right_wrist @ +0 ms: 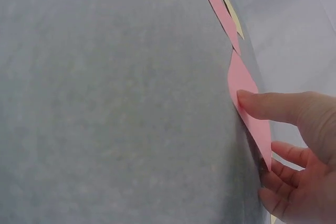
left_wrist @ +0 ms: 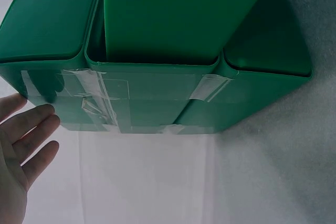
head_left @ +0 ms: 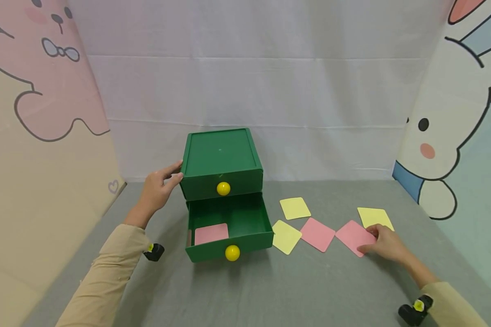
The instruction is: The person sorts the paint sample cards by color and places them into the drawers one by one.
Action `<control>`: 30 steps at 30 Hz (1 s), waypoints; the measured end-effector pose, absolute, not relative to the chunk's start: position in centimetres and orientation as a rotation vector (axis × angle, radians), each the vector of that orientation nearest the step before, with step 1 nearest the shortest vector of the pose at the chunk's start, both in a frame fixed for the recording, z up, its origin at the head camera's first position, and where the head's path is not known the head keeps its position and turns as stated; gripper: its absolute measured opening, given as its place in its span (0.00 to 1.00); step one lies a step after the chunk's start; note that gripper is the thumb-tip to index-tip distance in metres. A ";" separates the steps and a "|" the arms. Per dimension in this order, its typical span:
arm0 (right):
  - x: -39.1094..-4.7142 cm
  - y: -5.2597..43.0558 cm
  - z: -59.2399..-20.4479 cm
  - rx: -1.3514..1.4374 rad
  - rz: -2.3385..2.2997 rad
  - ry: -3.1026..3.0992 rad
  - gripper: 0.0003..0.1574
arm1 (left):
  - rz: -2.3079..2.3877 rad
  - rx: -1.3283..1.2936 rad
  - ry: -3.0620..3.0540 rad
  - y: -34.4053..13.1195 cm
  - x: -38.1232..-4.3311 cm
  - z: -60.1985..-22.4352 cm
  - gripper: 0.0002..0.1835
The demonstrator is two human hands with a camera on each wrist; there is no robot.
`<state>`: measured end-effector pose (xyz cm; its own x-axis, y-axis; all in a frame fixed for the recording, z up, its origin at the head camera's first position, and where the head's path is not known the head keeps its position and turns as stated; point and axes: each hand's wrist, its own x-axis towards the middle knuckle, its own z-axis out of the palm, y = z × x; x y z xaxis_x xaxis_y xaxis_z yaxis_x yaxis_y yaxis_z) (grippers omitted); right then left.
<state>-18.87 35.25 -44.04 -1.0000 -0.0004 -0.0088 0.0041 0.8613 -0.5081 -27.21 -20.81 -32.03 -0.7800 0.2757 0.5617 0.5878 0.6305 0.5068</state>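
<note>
pink cards [head_left: 352, 236] outside drawer [head_left: 251, 245]: two

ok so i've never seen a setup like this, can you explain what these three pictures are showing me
There's no machine here: a person works with two bare hands and wears a small black camera on each wrist. The widest picture comes from a camera on the head, looking forward and down. The other two come from the wrists: one looks at the left hand, the other at the right.

On the grey surface stands a green drawer unit. Its open drawer has a pink card inside. To the right lie three yellow cards and a loose pink card.

The right hand pinches one more pink card. The left hand touches the unit's side.
</note>
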 end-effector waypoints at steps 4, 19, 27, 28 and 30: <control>-18.9 35.3 -43.7 0.011 -0.887 2.963 0.42 | -0.972 -0.675 -2.424 -20.7 -27.1 -31.9 0.23; -18.9 35.5 -41.4 -0.044 -1.189 2.817 0.20 | -0.970 -0.661 -2.433 -20.8 -26.9 -31.9 0.23; -19.3 35.3 -40.3 -0.104 -1.215 2.815 0.19 | -0.963 -0.643 -2.452 -20.7 -26.8 -31.7 0.23; -19.4 35.2 -40.1 -0.109 -1.218 2.813 0.19 | -0.964 -0.639 -2.457 -20.7 -26.8 -31.6 0.23; -19.6 35.2 -39.8 -0.116 -1.217 2.810 0.20 | -0.968 -0.630 -2.467 -20.7 -26.7 -31.6 0.23</control>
<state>-19.57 35.16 -39.78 -0.9942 -0.0997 -0.0405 -0.0386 0.6820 -0.7303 -26.67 -20.66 -31.59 -0.8117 0.2566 0.5246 0.5449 0.6560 0.5223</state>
